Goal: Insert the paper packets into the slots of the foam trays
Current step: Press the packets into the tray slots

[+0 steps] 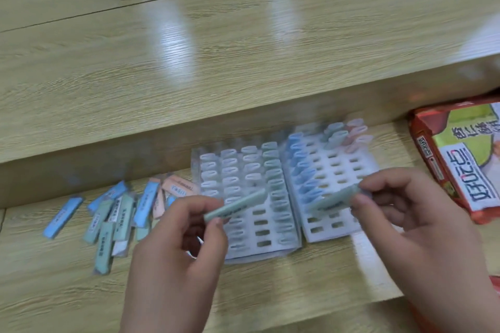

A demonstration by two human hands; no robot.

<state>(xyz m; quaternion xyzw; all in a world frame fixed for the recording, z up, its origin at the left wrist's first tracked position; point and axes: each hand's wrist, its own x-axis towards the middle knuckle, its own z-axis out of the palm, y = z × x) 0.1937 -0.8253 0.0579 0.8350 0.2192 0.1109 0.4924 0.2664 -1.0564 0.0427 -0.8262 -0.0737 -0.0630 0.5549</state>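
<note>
In both hands (176,246), green packets (235,205)

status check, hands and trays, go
Left hand pinches green packet, right hand pinches second green packet. Left foam tray mostly filled, right foam tray mostly open. Nothing blocking.

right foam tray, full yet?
No, partly filled. Right tray has blue packets down its left column and a few at the far end; most other slots are empty.

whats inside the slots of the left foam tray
Folded packets fill most slots of the left foam tray; a few near slots sit empty. The left hand and its green packet hide others.
</note>
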